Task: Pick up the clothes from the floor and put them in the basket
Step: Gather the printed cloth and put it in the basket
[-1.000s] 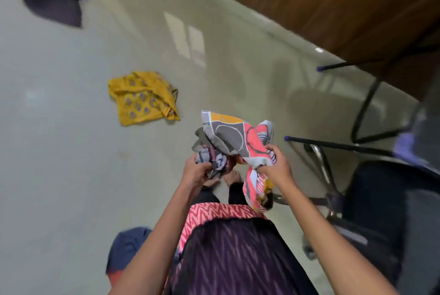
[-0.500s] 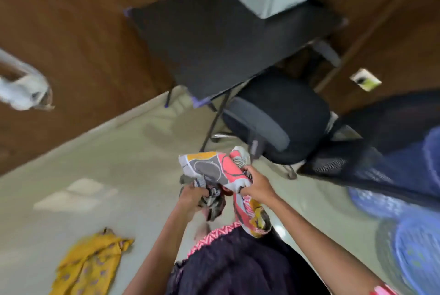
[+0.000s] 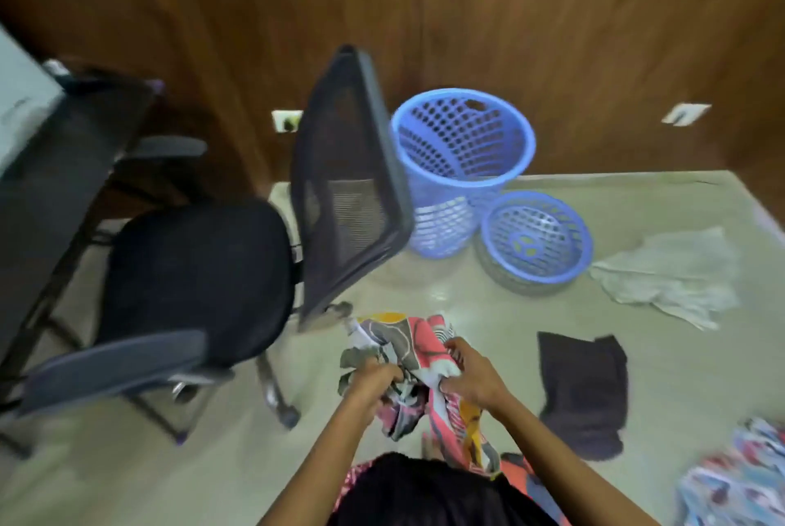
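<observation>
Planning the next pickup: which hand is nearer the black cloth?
Right. The right hand is just left of the black cloth; the left hand farther left, both gripping the patterned garment.

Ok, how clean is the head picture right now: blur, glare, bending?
Head view: motion blur smears the chair and the pile of clothes lower right; the basket and the printed cloth read clearer; faint glare on the floor by the chair; wall lines bow.

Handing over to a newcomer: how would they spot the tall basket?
Against the wooden wall, just right of the office chair's mesh back, sit two blue perforated baskets. The tall basket is the deeper one nearer the wall; the shallow basket is bowl-like.
</observation>
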### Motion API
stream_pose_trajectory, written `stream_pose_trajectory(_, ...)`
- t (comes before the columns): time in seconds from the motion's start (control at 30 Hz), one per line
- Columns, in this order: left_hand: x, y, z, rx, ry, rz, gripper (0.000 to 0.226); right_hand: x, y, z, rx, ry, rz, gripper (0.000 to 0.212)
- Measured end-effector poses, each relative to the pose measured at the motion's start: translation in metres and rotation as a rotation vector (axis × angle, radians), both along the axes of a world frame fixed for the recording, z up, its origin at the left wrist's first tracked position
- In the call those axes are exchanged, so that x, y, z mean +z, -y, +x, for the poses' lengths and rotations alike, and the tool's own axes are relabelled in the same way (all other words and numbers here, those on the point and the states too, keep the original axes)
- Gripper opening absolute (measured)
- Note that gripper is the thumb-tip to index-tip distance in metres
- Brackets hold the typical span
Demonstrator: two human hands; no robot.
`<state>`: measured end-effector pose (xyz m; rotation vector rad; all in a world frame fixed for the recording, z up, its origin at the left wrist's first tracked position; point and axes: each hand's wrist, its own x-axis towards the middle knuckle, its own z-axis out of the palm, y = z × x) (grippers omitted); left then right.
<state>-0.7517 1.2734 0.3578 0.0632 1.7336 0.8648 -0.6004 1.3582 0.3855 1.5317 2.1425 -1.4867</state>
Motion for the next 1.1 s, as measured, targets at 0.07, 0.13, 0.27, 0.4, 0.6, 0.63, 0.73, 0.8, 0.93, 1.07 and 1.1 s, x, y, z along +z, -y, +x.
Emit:
stream_pose_trajectory(0.07,-0.005,-0.059,0.037,-0.101,0.016,0.041,0.036,0.003,-0.039,0.045,-0.123,-0.003,0.042,0.066)
stream_pose_trajectory(0.13,0.004,-0.106,0.064,-0.128,0.021,0.084,0.040,0.011,-0.071,0.074,-0.232,-0.025,0.083,0.073)
stream_pose_trajectory(0.27,0.030,-0.195,0.103,-0.149,0.007,0.220,0.029,0.032,-0.139,0.107,-0.453,-0.126,0.154,0.072)
stream_pose_trajectory(0.4,0.052,-0.280,0.100,-0.102,-0.011,0.315,0.013,0.058,-0.210,0.107,-0.612,-0.281,0.228,0.057)
stream_pose_trajectory(0.6,0.100,-0.398,0.058,0.141,-0.008,0.509,0.026,0.089,-0.338,0.077,-0.776,-0.528,0.238,0.067)
stream_pose_trajectory(0.63,0.106,-0.417,0.049,0.178,-0.019,0.529,0.026,0.095,-0.358,0.069,-0.791,-0.582,0.210,0.066)
stream_pose_trajectory(0.73,0.122,-0.461,0.019,0.278,-0.074,0.581,0.026,0.110,-0.419,0.042,-0.793,-0.798,0.124,0.056)
stream_pose_trajectory(0.8,0.130,-0.485,-0.003,0.304,-0.131,0.602,0.028,0.120,-0.453,0.020,-0.787,-0.960,0.064,0.048)
stream_pose_trajectory(0.93,0.122,-0.523,-0.041,0.375,-0.205,0.559,0.019,0.119,-0.512,-0.027,-0.764,-1.162,-0.138,0.048)
stream_pose_trajectory(1.07,0.103,-0.546,-0.061,0.384,-0.322,0.467,0.017,0.090,-0.569,-0.068,-0.752,-1.162,-0.335,0.058)
stream_pose_trajectory(1.1,0.097,-0.551,-0.065,0.378,-0.342,0.455,0.015,0.080,-0.581,-0.076,-0.746,-1.132,-0.359,0.062)
